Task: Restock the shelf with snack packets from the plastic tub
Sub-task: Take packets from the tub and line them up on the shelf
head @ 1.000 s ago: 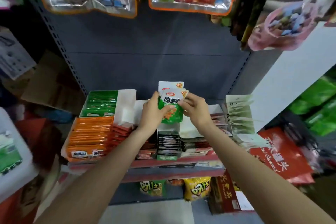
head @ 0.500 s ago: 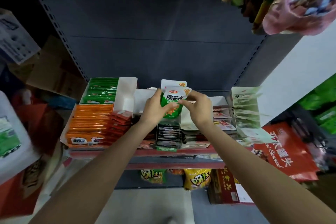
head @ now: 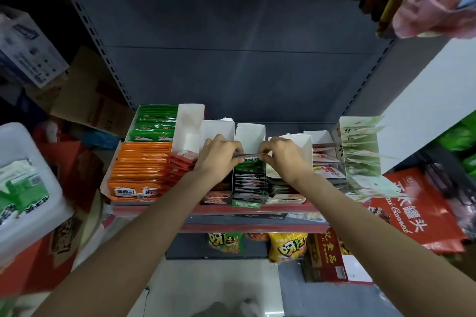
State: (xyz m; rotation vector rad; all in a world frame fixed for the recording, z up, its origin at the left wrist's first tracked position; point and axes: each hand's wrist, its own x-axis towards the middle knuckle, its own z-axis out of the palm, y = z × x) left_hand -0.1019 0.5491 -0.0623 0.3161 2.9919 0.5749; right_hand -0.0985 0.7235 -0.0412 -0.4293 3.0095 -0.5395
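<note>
Head view: my left hand (head: 219, 156) and right hand (head: 282, 157) each pinch an end of the green packet (head: 248, 162). A second ago I held it upright above the shelf (head: 213, 210); now it's dropped into the middle box (head: 248, 183), nearly placed.

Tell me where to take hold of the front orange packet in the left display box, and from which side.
Pinch the top edge of the front orange packet from above. The packets stand upright, packed face to face in the display box, so only their upper edges are free to grip.
</note>
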